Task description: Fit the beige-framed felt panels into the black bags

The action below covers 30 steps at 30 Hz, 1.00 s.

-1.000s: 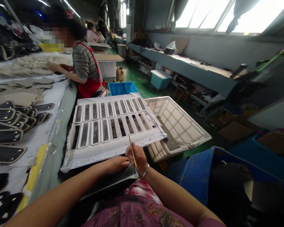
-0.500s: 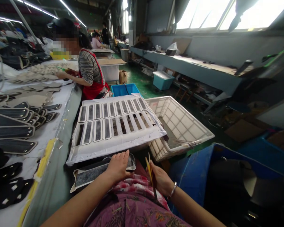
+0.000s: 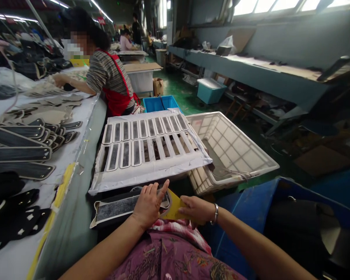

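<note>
My left hand point(image 3: 148, 204) lies with its fingers spread on a long dark strip with a pale edge point(image 3: 115, 209), which rests across my lap. Gripped in my right hand point(image 3: 196, 208) is a flat yellow piece point(image 3: 173, 205). Its pale curved edge meets the strip's right end, close to my left fingertips. Beyond my hands a white slotted board point(image 3: 163, 167) holds rows of dark, light-rimmed strips, and several slots in its front row show through.
Piles of dark strips point(image 3: 20, 154) cover the table at left. A white crate point(image 3: 245, 147) stands right of the board, a blue bin point(image 3: 251, 210) at lower right. A person in a red apron point(image 3: 116, 101) works at the table.
My right hand has turned and moved the yellow piece left, onto the strip's right end beside my left hand. The view has shifted slightly. The other person's arm reaches farther across the table.
</note>
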Available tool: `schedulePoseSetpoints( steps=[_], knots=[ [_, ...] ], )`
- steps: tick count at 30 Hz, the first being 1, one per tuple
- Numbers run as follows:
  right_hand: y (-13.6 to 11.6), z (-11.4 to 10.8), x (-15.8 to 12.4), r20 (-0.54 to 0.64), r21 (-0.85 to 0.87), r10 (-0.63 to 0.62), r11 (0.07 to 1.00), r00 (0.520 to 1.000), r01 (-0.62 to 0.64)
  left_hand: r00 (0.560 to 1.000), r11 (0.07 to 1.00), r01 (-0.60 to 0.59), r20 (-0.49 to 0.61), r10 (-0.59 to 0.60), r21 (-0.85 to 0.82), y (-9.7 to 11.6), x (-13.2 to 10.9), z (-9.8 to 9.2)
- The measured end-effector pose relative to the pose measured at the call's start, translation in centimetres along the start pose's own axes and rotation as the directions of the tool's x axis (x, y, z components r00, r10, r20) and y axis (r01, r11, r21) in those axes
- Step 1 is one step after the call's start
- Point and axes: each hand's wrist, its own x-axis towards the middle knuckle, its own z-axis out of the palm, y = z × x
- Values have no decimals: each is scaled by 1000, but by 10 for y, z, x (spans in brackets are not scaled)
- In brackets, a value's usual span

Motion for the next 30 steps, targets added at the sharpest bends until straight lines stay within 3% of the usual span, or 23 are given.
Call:
schedulePoseSetpoints(
  steps=[4, 8, 14, 20, 24, 30],
  knots=[
    [-18, -20, 1, 111, -166, 36, 986, 993, -18, 1000, 999, -18, -26, 17, -47, -1, 0, 0],
    [-28, -32, 4, 140, -267, 70, 963, 988, -31, 1000, 998, -21, -25, 19, -59, -3, 2, 1],
    [-30, -27, 13, 59, -347, 79, 936, 995, -54, 1000, 995, -25, -5, 24, -102, -6, 4, 2],
    [-30, -25, 6, 47, -247, 108, 964, 993, -93, 998, 982, -40, 31, 47, -186, -9, 4, 3],
    [-26, -29, 1, -54, -308, 116, 943, 992, -127, 996, 969, -45, 64, 62, -244, -15, 5, 1],
    [-29, -22, 2, -87, -364, 68, 927, 994, -95, 995, 950, -64, 54, 84, -305, -23, 7, 0]
  ],
)
